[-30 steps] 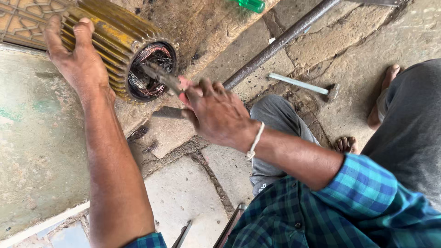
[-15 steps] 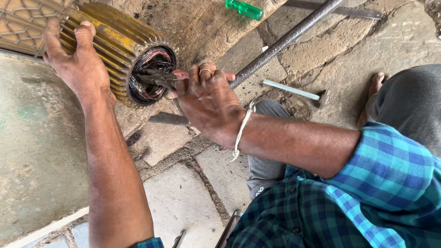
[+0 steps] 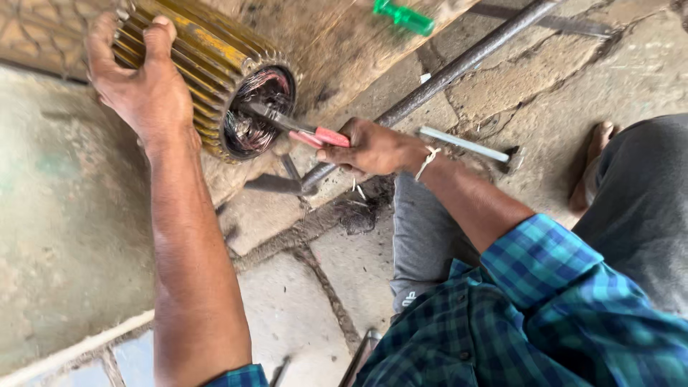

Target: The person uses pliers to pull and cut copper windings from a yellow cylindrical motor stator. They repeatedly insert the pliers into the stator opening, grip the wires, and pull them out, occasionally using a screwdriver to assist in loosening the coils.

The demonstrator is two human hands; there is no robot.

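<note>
A yellow ribbed motor housing (image 3: pixel 208 68) lies on its side on the stone floor, its open end showing dark copper windings (image 3: pixel 259 107). My left hand (image 3: pixel 136 79) grips the top of the housing, fingers spread over the ribs. My right hand (image 3: pixel 376 149) holds red-handled pliers (image 3: pixel 301 129) whose jaws reach into the windings at the open end. A white band sits on my right wrist.
A long dark metal rod (image 3: pixel 459 68) runs diagonally across the floor behind my right hand. A hammer (image 3: pixel 469 147) lies beside my wrist. A green tool handle (image 3: pixel 403 16) rests at the top. A bare foot (image 3: pixel 591 168) and grey trousers are at right.
My right hand has pulled back to the right from the housing's opening, so the red pliers handles now show. The left hand keeps its grip on the housing.
</note>
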